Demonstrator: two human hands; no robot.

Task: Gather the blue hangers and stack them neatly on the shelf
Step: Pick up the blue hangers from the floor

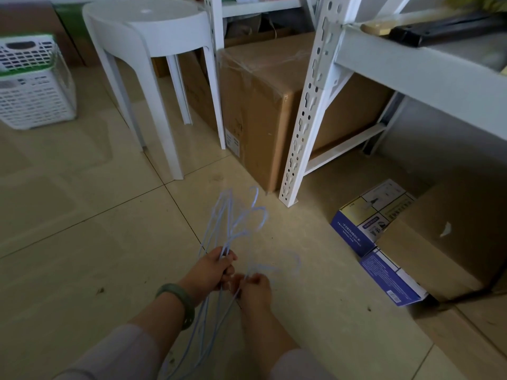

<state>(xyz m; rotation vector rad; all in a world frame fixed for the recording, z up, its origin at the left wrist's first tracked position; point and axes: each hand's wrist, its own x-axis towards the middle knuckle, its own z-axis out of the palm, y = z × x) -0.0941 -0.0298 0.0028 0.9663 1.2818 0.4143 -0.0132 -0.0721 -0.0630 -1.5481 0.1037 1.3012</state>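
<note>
Low over the tiled floor, my left hand [212,270] grips a bunch of thin pale blue wire hangers [233,215]; their hooks point away from me and their lower parts run down between my forearms. Just to its right, my right hand [255,287] pinches one more blue hanger [288,263], whose hook curves out to the right just above the floor. The white metal shelf [411,75] stands at the upper right, its perforated post [304,127] reaching the floor ahead of my hands.
A large taped cardboard box [263,111] sits under the shelf beside a white plastic stool [148,37]. A white lattice basket [33,83] stands far left. Two blue and white cartons [384,242] lie on the floor at right, next to another brown box [452,237].
</note>
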